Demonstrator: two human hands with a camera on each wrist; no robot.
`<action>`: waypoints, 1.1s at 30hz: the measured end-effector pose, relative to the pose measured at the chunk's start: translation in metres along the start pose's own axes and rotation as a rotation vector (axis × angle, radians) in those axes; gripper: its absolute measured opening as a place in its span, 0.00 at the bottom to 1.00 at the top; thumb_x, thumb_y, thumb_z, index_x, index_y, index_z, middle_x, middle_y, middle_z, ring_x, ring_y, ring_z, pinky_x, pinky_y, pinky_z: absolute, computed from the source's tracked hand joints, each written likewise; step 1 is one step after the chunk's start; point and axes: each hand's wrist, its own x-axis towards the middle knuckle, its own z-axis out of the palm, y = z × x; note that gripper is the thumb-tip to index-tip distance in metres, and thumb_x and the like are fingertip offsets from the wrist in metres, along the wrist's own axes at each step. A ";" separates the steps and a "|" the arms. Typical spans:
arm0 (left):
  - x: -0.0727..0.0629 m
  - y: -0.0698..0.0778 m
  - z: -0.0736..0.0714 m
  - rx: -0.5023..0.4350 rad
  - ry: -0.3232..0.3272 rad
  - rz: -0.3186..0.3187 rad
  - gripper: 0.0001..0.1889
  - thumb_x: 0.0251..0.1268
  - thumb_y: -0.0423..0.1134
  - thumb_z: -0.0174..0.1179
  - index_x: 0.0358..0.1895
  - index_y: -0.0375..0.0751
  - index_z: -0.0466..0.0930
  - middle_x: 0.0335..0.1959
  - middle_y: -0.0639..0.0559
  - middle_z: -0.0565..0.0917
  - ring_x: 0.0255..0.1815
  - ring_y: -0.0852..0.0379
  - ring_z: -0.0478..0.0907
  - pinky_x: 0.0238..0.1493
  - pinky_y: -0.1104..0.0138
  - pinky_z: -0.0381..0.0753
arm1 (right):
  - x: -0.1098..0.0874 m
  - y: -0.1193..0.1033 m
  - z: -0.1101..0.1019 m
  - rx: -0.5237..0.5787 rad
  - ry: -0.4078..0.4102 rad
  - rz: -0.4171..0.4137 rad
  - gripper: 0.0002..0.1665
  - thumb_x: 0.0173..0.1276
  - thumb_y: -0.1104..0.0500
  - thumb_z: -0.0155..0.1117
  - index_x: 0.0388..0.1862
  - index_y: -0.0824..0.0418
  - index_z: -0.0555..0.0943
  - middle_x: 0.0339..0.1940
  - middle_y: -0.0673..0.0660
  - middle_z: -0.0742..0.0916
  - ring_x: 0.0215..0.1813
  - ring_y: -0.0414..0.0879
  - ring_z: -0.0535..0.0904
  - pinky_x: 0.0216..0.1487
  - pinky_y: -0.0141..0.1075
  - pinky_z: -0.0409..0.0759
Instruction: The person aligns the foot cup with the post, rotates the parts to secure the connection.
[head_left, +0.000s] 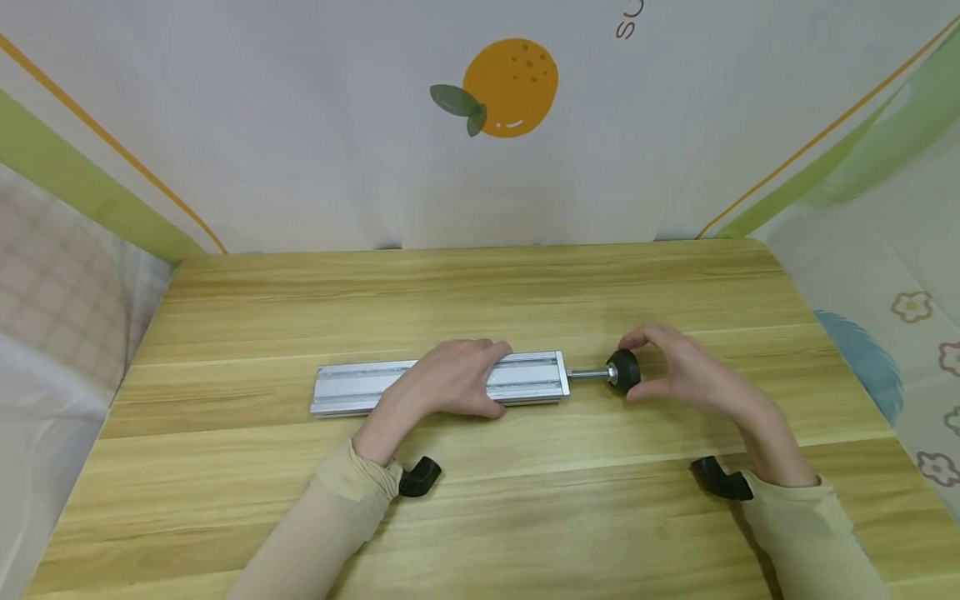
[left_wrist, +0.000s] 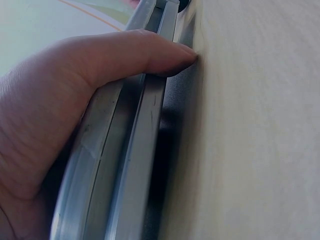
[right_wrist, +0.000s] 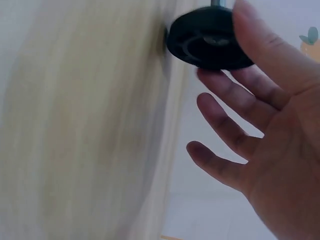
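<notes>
A silver aluminium profile (head_left: 525,377) with slots along its length lies across the table in the head view. My left hand (head_left: 450,379) grips it over the top, the thumb (left_wrist: 165,55) bent over its near side in the left wrist view. From the plate at its right end sticks a threaded rod (head_left: 588,374) with a nut and a round black levelling foot (head_left: 624,372). My right hand (head_left: 693,375) pinches the rim of this foot between thumb and fingers. In the right wrist view the foot's hollow underside (right_wrist: 210,45) shows, and the other fingers spread away from it.
The wood-grain table (head_left: 525,517) ends at the back against a white cloth (head_left: 337,150) printed with an orange. Patterned cloth also hangs at both sides. Black angled pieces (head_left: 420,477) stick out from both sleeve cuffs, low over the table.
</notes>
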 end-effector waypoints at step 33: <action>0.000 0.000 0.001 -0.003 0.015 0.006 0.39 0.49 0.54 0.72 0.67 0.47 0.74 0.41 0.55 0.83 0.34 0.58 0.76 0.44 0.59 0.82 | 0.001 0.000 0.006 0.020 -0.024 -0.020 0.45 0.41 0.59 0.89 0.54 0.60 0.69 0.54 0.56 0.80 0.61 0.54 0.76 0.64 0.49 0.74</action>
